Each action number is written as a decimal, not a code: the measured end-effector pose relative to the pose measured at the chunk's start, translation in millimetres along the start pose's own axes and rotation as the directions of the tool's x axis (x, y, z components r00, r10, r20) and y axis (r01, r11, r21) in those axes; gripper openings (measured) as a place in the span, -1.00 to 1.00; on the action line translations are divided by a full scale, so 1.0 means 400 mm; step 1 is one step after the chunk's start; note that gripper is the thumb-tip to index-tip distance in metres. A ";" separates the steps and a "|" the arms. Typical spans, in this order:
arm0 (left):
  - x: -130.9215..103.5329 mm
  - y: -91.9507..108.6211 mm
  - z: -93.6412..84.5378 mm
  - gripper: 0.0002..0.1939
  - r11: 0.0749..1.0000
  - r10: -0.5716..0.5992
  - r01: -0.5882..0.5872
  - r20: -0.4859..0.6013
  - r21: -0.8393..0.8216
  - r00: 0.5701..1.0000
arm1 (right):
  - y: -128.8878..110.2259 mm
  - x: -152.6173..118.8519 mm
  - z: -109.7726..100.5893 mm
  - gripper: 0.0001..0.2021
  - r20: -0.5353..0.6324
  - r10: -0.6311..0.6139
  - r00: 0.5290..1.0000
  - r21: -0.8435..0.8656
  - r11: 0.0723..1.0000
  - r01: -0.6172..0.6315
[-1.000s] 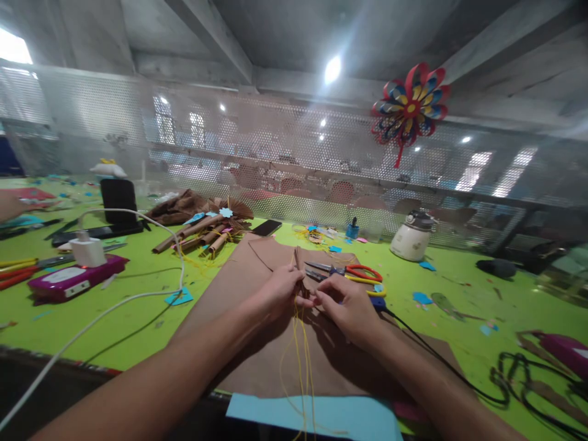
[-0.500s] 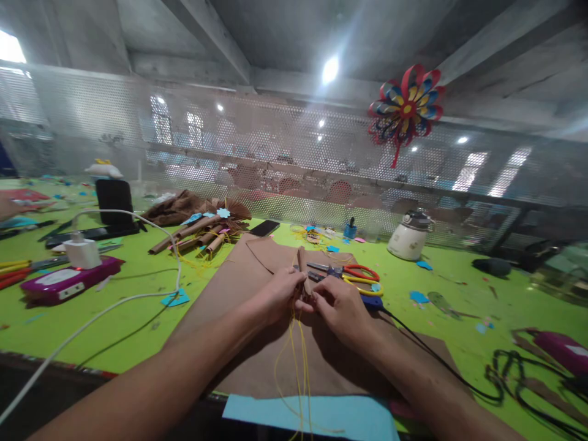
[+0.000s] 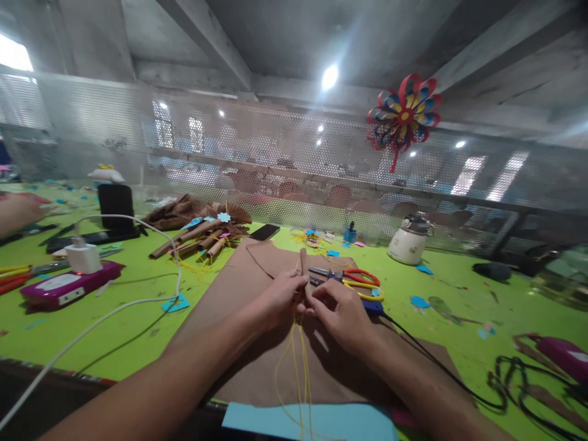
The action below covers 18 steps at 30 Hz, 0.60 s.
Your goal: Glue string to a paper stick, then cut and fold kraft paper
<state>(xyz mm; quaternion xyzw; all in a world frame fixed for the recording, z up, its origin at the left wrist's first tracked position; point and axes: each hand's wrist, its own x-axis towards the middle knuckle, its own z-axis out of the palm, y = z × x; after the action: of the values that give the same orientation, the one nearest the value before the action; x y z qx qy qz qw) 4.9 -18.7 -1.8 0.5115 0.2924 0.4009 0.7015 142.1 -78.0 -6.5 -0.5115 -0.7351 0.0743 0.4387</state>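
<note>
Between my two hands is a slim rolled piece of brown paper (image 3: 304, 262), standing nearly upright. My left hand (image 3: 287, 291) is closed around its lower part from the left. From the right, my right hand (image 3: 337, 306) pinches the same roll with thumb and fingers. Yellow strings (image 3: 298, 361) hang down from below my fingers, and where they join the roll is hidden. Under both hands lies a large brown paper sheet (image 3: 206, 312). Just beyond my right hand are scissors with red and yellow handles (image 3: 362, 278) and a blue-handled tool (image 3: 373, 306) on a black cord.
A bundle of brown paper rolls (image 3: 197, 239) and a phone (image 3: 265, 232) lie behind. At left are a purple power strip (image 3: 71, 285) and white cable (image 3: 178, 263). A white jug (image 3: 408, 240) stands right. Another person's hand (image 3: 18, 213) shows at far left.
The roll and my hands have shifted only slightly, with my right fingers now higher along the roll. The view has tipped up a little. The other person's hand has come further into view.
</note>
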 end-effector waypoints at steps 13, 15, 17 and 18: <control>-0.001 0.011 -0.020 -0.74 0.969 -0.002 0.101 0.404 -0.225 0.915 | -0.011 0.009 -0.037 -0.84 -0.219 -0.036 0.975 0.189 0.979 0.078; -0.005 0.012 -0.017 -0.74 0.962 -0.015 0.127 0.421 -0.240 0.907 | -0.015 0.009 -0.036 -0.87 -0.219 -0.035 0.975 0.215 0.973 0.084; -0.008 0.014 -0.013 -0.74 0.957 -0.024 0.146 0.431 -0.252 0.902 | -0.015 0.008 -0.036 -0.90 -0.231 -0.045 0.972 0.213 0.972 0.095; -0.010 0.015 -0.012 -0.74 0.955 -0.025 0.150 0.434 -0.256 0.900 | -0.014 0.007 -0.036 -0.89 -0.238 -0.050 0.970 0.203 0.974 0.100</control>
<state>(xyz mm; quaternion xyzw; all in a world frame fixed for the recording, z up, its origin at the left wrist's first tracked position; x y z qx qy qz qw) -2.6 -18.8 2.3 0.4675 0.0945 0.2848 0.8315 148.2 -83.0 7.0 -0.4384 -0.6857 0.0757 0.5762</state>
